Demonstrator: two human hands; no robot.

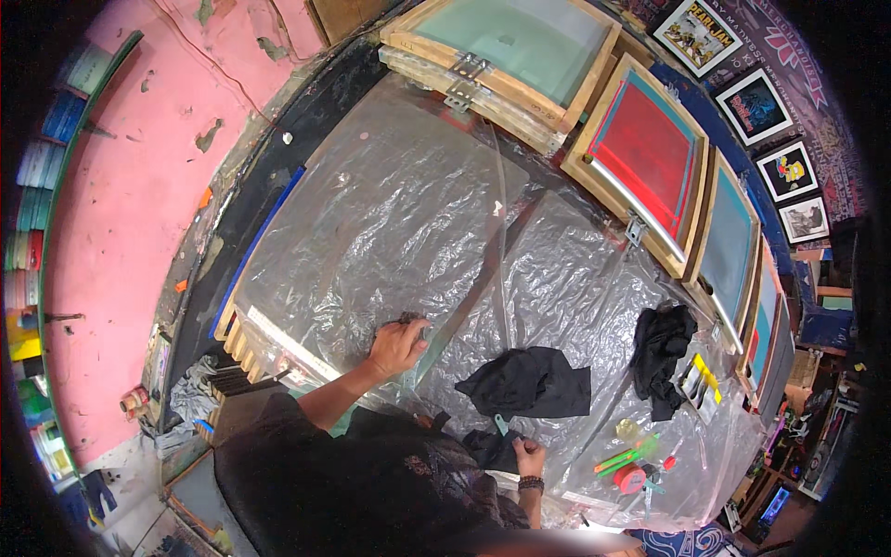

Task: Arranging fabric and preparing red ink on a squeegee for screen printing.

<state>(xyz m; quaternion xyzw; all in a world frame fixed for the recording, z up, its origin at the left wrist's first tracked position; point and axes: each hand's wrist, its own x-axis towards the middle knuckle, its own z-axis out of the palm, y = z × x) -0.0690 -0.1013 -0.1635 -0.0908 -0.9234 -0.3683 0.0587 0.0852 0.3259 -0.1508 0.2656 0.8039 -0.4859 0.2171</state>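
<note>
Pink wall (pixel 121 186) at left, framed pictures (pixel 756 107) at far right. Long tabletop (pixel 408 195) wrapped in crinkled clear plastic, running from lower left to upper right. 4 or so wooden-framed printing screens (pixel 645 153) propped along the far edge, 1 with red mesh, the others green or blue.

Black cloth (pixel 529 381) spread on the plastic, between the 2 hands and nearer the right one; long axis roughly left to right. Second black cloth (pixel 661 357) bunched farther right, well apart from both hands.

Left hands entry: left hand (pixel 397 345) pressed down on the plastic at the near edge, fingers curled over something small and dark, too hidden to name. Right hand (pixel 529 457) low at the near edge, clenched on a small teal tool (pixel 501 425) that points up toward the spread cloth.

Red tape roll (pixel 631 478), green markers (pixel 626 457) and a yellow-and-black packet (pixel 701 379) lying loose to the right. No containers visible on the plastic.
</note>
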